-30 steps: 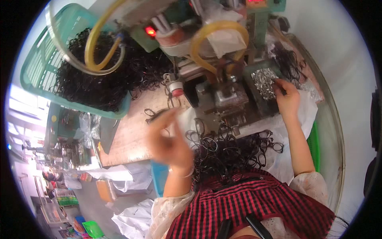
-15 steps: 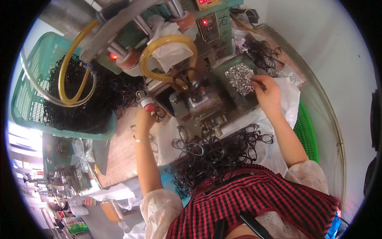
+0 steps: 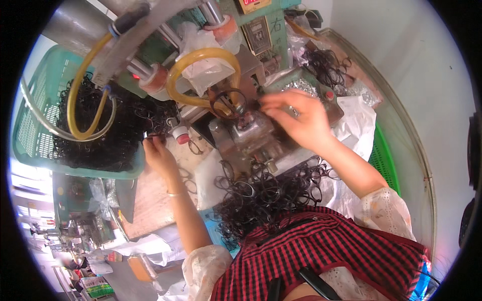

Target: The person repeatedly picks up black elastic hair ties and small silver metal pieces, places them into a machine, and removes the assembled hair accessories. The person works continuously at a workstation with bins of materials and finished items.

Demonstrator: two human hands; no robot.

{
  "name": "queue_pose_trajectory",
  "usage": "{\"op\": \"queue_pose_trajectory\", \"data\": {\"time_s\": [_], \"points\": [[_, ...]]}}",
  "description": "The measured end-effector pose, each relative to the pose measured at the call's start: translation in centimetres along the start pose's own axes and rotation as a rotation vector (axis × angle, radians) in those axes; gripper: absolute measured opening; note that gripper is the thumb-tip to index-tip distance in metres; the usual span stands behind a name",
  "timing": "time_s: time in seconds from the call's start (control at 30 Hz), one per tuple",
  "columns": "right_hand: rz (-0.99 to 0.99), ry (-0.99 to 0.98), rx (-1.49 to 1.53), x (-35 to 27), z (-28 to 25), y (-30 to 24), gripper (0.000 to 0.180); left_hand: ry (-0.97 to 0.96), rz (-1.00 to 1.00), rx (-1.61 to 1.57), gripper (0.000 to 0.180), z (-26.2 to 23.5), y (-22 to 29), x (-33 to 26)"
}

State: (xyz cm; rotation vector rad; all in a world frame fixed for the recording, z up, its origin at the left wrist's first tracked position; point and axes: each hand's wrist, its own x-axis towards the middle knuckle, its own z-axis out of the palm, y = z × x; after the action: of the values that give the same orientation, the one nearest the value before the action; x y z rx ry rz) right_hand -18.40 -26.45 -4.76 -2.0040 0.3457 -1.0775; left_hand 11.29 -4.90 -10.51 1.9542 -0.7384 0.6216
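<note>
My left hand (image 3: 159,158) is by the near right corner of the teal basket, thumb and fingers pinched on a dark piece that looks like part of a black eyeglass frame (image 3: 156,136). My right hand (image 3: 300,120) reaches in from the right to the metal fixture (image 3: 253,128) of the press, its fingers bunched and smeared by motion; what they hold cannot be made out. A dark round rim (image 3: 228,104) stands at the fixture, just left of those fingertips. Behind the right hand lies a heap of small silvery metal pieces (image 3: 301,88) in a green tray, partly covered by it.
The teal basket (image 3: 95,173) is heaped with black frames. More frames (image 3: 271,193) lie in front of my apron. A yellow hose (image 3: 173,83) loops before the press. A red-and-white button (image 3: 181,134) sits left of the fixture, a red button (image 3: 329,95) right. A green basket (image 3: 384,160) stands at right.
My right hand has moved left from the metal pieces to the fixture. My left hand has gone from beside the red-and-white button to the teal basket's corner. The red panel light no longer shows.
</note>
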Motion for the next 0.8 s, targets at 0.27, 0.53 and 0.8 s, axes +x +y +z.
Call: {"op": "queue_pose_trajectory", "data": {"time_s": [0.27,0.53,0.8], "points": [[0.278,0.111,0.590,-0.6,4.8,0.1,0.037,0.029,-0.696,-0.169,0.027,1.1,-2.9,-1.6],[0.381,0.065,0.720,0.0,4.8,-2.4,0.043,0.168,-0.656,-0.971,0.011,-2.3,2.9,-2.3],[0.034,-0.064,-0.213,-0.6,-0.8,1.2,0.032,-0.135,0.123,-0.709,0.019,-9.9,17.2,-3.4]]}}
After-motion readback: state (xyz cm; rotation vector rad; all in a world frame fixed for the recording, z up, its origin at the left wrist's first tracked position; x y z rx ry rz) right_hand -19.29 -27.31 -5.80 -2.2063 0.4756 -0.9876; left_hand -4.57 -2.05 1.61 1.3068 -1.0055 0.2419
